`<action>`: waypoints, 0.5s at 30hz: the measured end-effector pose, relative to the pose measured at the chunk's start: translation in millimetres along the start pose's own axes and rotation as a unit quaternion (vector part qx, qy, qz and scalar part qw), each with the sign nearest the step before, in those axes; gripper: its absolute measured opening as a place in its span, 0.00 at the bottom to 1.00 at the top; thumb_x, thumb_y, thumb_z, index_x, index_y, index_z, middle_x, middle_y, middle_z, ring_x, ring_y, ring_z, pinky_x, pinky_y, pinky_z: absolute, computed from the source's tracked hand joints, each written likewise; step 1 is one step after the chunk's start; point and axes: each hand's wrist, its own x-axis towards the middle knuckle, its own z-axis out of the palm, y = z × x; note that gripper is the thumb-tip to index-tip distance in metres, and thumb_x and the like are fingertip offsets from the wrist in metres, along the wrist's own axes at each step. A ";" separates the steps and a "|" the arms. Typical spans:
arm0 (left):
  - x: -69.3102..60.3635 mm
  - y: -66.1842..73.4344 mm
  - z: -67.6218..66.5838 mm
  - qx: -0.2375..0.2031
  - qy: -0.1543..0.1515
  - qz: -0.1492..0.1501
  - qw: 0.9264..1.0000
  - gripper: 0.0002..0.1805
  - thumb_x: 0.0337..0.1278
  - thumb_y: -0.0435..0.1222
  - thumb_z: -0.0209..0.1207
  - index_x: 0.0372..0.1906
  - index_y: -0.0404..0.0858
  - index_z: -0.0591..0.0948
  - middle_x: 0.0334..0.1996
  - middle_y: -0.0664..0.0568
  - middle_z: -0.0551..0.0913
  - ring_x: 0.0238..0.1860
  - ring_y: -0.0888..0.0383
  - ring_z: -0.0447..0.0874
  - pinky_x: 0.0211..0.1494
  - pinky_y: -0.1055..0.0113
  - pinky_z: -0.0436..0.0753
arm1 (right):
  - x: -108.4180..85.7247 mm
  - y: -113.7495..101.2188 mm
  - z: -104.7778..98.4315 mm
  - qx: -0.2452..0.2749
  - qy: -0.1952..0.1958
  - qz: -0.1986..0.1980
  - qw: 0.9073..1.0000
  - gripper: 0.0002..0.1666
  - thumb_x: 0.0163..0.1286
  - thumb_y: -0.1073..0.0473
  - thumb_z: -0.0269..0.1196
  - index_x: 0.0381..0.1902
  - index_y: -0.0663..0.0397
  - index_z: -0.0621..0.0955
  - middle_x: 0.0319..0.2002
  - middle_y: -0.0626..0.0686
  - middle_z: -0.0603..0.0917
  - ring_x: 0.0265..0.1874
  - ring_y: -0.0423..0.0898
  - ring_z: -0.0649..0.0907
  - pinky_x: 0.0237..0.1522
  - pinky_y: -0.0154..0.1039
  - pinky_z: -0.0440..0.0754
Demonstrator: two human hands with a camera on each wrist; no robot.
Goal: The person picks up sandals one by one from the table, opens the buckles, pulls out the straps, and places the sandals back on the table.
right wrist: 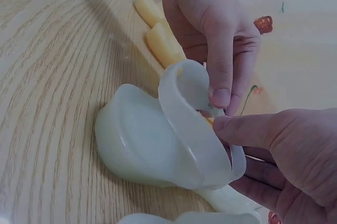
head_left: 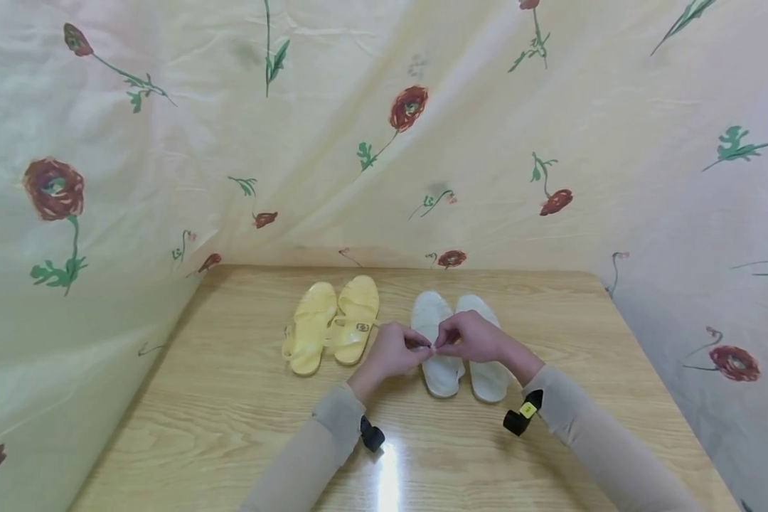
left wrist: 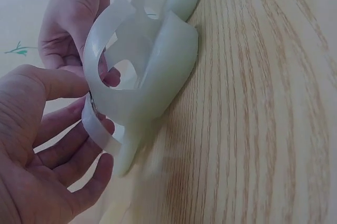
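Note:
A pair of white sandals stands on the wooden table in the head view, the left white sandal (head_left: 444,380) beside the right white sandal (head_left: 488,384). Over the left one, my left hand (head_left: 392,350) and right hand (head_left: 473,337) meet at the fingertips. The left wrist view shows the left hand (left wrist: 42,150) pinching the sandal's ankle strap (left wrist: 100,134) near a small metal buckle (left wrist: 92,103). From the other side, the right hand (right wrist: 295,153) pinches the same strap between thumb and fingers. Fingers partly hide the strap ends, so whether they are fastened is unclear.
A pair of yellow sandals, with a left yellow sandal (head_left: 307,348) and a right yellow sandal (head_left: 361,293), lies left of the white pair. Flower-printed cloth (head_left: 333,142) hangs behind and beside the table (head_left: 230,398).

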 end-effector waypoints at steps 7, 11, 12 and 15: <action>0.2 -1.3 -0.8 0.012 0.003 -0.006 1.000 0.06 0.58 0.38 0.73 0.38 0.42 0.94 0.32 0.55 0.93 0.30 0.69 0.82 0.37 0.75 0.82 | -5.6 10.1 -2.6 -0.019 0.012 0.000 1.000 0.09 0.67 0.66 0.74 0.30 0.46 0.88 0.32 0.41 0.91 0.34 0.31 0.87 0.44 0.33 0.89; -0.4 -1.4 -0.9 0.008 0.004 -0.002 1.000 0.06 0.58 0.38 0.73 0.38 0.41 0.94 0.31 0.55 0.93 0.29 0.69 0.83 0.37 0.75 0.84 | -7.5 7.1 -4.8 -0.033 0.022 -0.004 0.999 0.08 0.67 0.65 0.74 0.31 0.47 0.88 0.32 0.42 0.91 0.35 0.34 0.87 0.45 0.36 0.89; -0.4 -1.2 -0.6 0.005 0.004 -0.001 1.000 0.06 0.58 0.38 0.73 0.38 0.41 0.94 0.31 0.54 0.93 0.29 0.69 0.83 0.37 0.75 0.84 | -7.6 5.0 -5.2 -0.034 0.024 -0.004 0.999 0.07 0.67 0.65 0.74 0.33 0.48 0.87 0.32 0.42 0.91 0.36 0.36 0.88 0.46 0.38 0.90; 0.0 -0.9 1.5 -0.006 0.005 0.008 1.000 0.07 0.59 0.38 0.74 0.38 0.39 0.94 0.32 0.52 0.93 0.29 0.69 0.84 0.37 0.75 0.84 | -7.2 -1.2 -5.5 -0.027 0.025 -0.002 0.999 0.04 0.69 0.63 0.73 0.36 0.50 0.87 0.35 0.44 0.91 0.40 0.42 0.90 0.49 0.43 0.90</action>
